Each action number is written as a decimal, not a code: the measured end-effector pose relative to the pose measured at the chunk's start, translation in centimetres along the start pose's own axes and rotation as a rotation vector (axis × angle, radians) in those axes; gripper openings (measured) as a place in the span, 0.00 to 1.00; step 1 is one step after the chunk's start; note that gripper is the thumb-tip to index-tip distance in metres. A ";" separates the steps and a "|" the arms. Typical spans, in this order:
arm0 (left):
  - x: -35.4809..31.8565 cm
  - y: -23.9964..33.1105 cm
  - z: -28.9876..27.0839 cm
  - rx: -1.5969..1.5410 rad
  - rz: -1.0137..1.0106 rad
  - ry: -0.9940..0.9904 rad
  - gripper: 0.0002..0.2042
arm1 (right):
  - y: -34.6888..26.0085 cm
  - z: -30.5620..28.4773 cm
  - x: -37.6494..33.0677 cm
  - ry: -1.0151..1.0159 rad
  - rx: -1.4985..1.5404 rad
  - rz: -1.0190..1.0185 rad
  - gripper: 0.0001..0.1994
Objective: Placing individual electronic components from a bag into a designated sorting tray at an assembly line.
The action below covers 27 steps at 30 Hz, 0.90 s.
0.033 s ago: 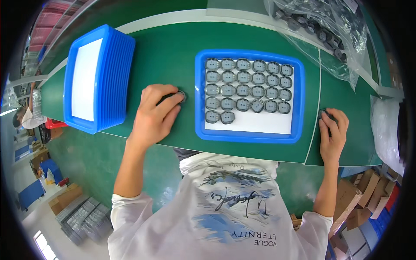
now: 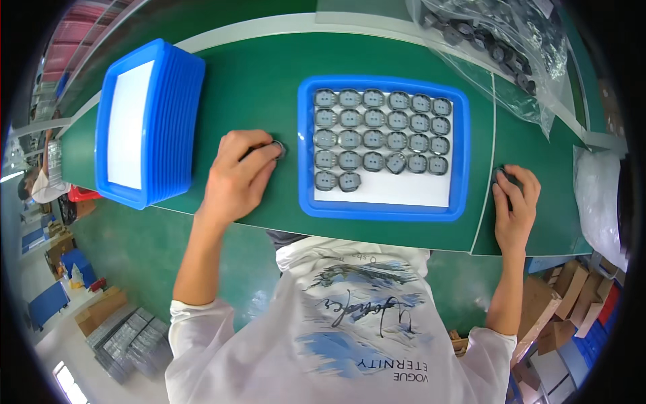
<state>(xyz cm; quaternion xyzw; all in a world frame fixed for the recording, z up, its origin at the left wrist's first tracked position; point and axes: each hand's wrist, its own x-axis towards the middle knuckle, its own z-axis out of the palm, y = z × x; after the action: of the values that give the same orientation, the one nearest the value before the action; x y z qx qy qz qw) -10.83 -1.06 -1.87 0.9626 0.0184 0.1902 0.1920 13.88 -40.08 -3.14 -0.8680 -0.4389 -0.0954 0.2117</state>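
My left hand rests on the green table left of the blue tray. Its fingers are closed on a small grey plastic part with a shiny rim, mostly hidden by the fingertips. To the tray's right, my right hand pinches a dark grey plastic part near the tabletop; only a bit of it shows. Rows of grey, rounded plastic parts lie in the tray on a white sheet. The front row holds two at its left end, and one part in the row behind sits turned.
A tall stack of blue trays stands at the left. Back right, a clear plastic bag holds many loose dark parts. Another clear bag lies at the right edge. Cardboard boxes stand below on the right.
The whole view has shifted slightly, so everything sits a little further left. Both hands keep nearly the same pose and grip; the parts in the tray look unchanged.
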 end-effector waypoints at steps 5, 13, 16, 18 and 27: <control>0.5 0.4 0.5 -0.043 0.009 0.121 0.12 | -0.5 -0.7 0.3 -0.020 0.095 0.058 0.09; 4.6 9.2 3.4 -0.236 0.256 0.045 0.12 | -8.6 -1.0 5.5 -0.162 0.430 -0.342 0.09; 4.8 9.4 5.3 -0.213 0.235 -0.026 0.10 | -8.9 1.0 6.5 -0.327 0.507 -0.379 0.06; 4.7 9.2 5.4 -0.220 0.216 -0.039 0.08 | -8.7 1.9 7.4 -0.359 0.455 -0.519 0.09; 5.0 8.3 4.6 -0.292 0.129 -0.168 0.11 | -8.7 3.4 9.7 -0.282 0.381 -0.523 0.09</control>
<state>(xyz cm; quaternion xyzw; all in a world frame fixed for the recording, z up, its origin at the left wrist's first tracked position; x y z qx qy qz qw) -4.82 -9.84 -0.94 0.9361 -0.0874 0.1217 0.3182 12.58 -26.98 -0.30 -0.6759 -0.6811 0.0581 0.2754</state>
